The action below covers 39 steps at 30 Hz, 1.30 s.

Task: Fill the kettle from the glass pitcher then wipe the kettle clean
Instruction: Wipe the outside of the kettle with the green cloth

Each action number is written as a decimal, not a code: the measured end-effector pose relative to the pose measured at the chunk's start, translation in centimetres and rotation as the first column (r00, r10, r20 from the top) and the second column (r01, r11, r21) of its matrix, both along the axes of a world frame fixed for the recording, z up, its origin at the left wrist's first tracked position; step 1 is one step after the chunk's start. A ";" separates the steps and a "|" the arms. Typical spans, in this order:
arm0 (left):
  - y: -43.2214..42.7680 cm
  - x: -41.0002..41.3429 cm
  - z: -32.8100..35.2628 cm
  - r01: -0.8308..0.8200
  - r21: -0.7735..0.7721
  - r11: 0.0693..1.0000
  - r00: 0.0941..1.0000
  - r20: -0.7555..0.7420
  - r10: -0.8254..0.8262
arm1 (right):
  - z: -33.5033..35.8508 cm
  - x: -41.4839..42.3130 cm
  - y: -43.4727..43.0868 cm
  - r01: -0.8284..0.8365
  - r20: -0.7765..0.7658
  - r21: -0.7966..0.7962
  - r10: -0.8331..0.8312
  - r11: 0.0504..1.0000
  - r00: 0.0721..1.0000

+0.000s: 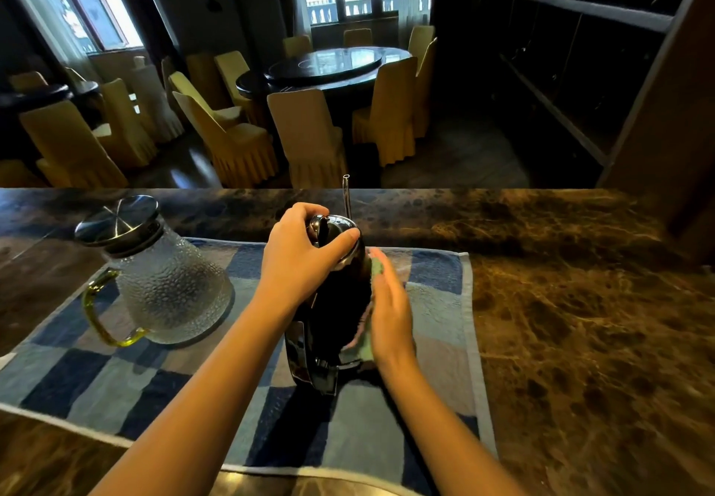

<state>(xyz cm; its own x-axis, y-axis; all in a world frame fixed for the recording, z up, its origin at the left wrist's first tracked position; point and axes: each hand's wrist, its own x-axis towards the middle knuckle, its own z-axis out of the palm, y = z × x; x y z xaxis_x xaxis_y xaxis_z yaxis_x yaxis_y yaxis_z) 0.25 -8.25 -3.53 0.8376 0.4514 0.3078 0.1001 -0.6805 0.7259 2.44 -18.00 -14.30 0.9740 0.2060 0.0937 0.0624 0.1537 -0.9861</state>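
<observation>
Nearest us, our two bare forearms reach in from the bottom edge over a blue checked towel spread on the brown marble counter. The towel's near hem is cut off by the frame at the bottom, and its right hem leaves a wide bare stretch of counter on that side.

The black kettle stands upright on the towel between our hands. Our left hand is clenched over the kettle's chrome top, fingers curled around the lid and thumb across it, so most of the lid is hidden. Our right hand presses a green cloth flat against the kettle's right flank, fingers extended and together, holding the cloth against the wall; the hand is motion-blurred and covers most of the cloth, so we cannot make out the cloth's full outline. The kettle's base is partly lost in its own shadow.

To the left, well apart from the kettle, the textured glass pitcher stands on the towel with its steel lid on and its yellow-green handle toward us. We cannot tell its water level.

Just behind the kettle a thin clear straw rises; its lower end is hidden.

Beyond the counter's far edge, covered chairs surround a round table in a dim room.
</observation>
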 end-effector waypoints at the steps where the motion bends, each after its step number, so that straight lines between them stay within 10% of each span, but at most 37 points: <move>1: 0.0 0.0 0.0 -0.002 0.002 1.000 1.000 0.001 0.002 | 0.5 -0.8 0.3 0.003 0.051 -0.011 -0.002 1.000 0.999; 6: 0.0 -0.1 0.0 0.003 0.005 1.000 1.000 0.013 -0.003 | 3.6 3.2 1.6 -0.050 0.086 -0.122 0.061 0.991 0.994; 10: 0.1 -0.2 0.0 0.016 -0.002 1.000 1.000 0.013 -0.016 | -0.1 3.1 0.4 0.026 -0.197 -0.244 -0.076 0.969 0.977; 19: 0.0 0.0 -0.1 0.006 0.009 1.000 1.000 0.011 -0.006 | 3.4 1.2 1.8 0.040 0.209 -0.172 -0.004 0.984 0.978; 26: 0.1 0.1 -0.1 0.009 0.018 1.000 1.000 0.018 -0.009 | -0.7 -0.4 0.5 0.146 -0.011 -0.239 -0.153 0.960 0.988; 33: 0.0 -0.1 -0.1 -0.001 0.018 1.000 1.000 0.024 0.001 | 5.6 2.9 1.8 -0.061 -0.237 0.240 0.119 0.969 0.964; 39: 0.2 0.0 -0.3 0.015 0.023 1.000 0.999 0.031 -0.015 | 0.3 1.0 0.8 0.168 -0.141 -0.163 -0.192 0.972 0.971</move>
